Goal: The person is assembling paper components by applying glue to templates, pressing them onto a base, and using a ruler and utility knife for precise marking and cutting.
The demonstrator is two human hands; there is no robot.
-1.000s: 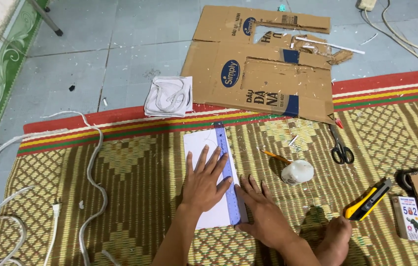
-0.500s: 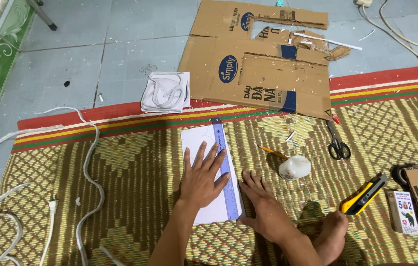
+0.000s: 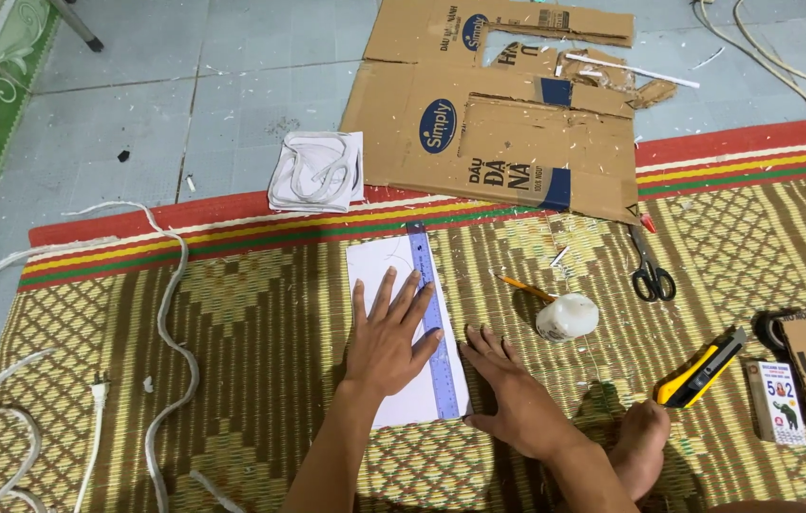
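Your left hand lies flat and open on the white sheet of paper, fingers spread wide. It presses down but grips nothing. Its fingertips touch the blue ruler, which lies along the right side of the paper.

Your right hand is open too, palm down on the woven mat. It sits just beside the ruler, at the paper's lower right corner, and it holds nothing.

The paper and ruler lie in the middle of the mat, with the paper's top close to the mat's far striped edge (the one with red, yellow and green lines).

Near your right hand, toward the right side of the mat, there is a small white bottle lying on its side, with a yellow pencil just beside it. The scissors lie further right, close to the far edge. A yellow and black cutter knife lies near the right edge, and your bare foot rests just beside it.

A big flat piece of cardboard lies on the tiled floor past the mat, and its corner hangs over the mat's far edge. A folded white cloth sits next to it. White cables run across the left side of the mat.
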